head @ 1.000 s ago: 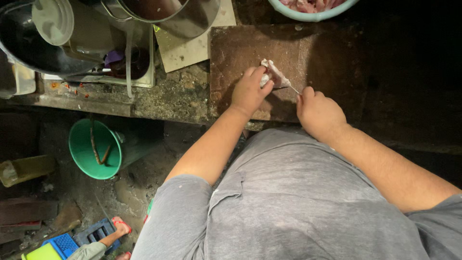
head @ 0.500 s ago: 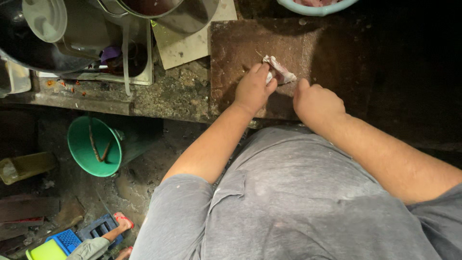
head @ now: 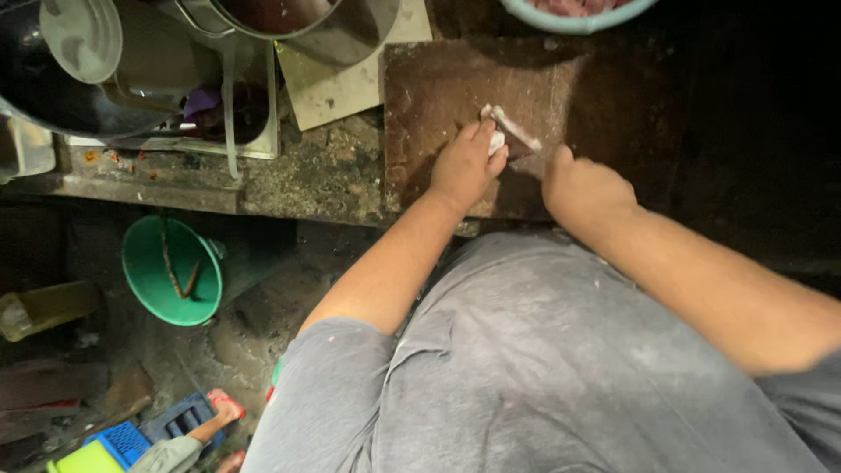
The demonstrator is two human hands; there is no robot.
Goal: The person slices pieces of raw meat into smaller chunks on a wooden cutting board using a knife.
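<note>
Left hand [head: 467,166] presses fingers flat on pale meat strip [head: 508,131] on cutting board [head: 438,88]; right hand [head: 585,186] fisted, contents cannot tell.

A green bucket [head: 171,270] stands on the dark floor below the counter, a steel pot [head: 307,26] sits above, and a blue crate [head: 153,434] lies lower left.

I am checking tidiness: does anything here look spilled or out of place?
Yes. Small red scraps and crumbs lie scattered on the worn stone counter, left of the dark wooden cutting board. A round green plastic bucket lies tipped on the floor.
</note>
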